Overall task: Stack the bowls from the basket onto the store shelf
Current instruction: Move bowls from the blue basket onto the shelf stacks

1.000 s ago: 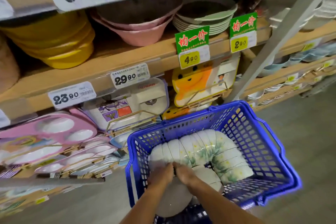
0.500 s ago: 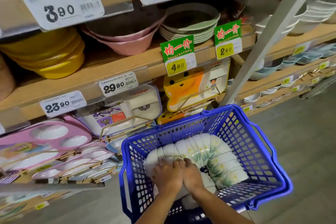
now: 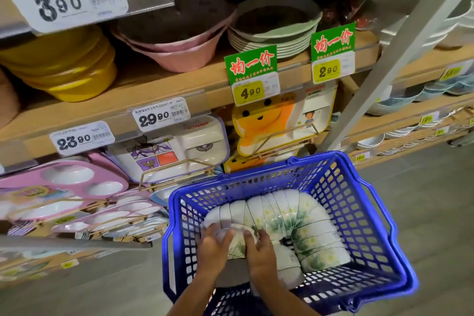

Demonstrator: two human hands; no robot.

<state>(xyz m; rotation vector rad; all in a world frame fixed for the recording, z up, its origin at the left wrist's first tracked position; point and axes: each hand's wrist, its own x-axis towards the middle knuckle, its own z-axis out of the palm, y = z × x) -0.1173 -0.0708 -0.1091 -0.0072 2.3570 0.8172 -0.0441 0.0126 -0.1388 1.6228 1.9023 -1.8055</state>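
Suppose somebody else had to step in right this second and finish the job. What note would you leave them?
Left hand: grips the end bowl from its left side.
Right hand: grips the same bowl from its right side.
Bowls: a curved row of nested white flowered bowls lies on its side in the blue basket; the end bowl is inside the basket too.
Done: nothing visible; no matching bowl shows on the wooden shelf.
Left: lift the bowls out and stack them on the shelf, probably a few at a time.
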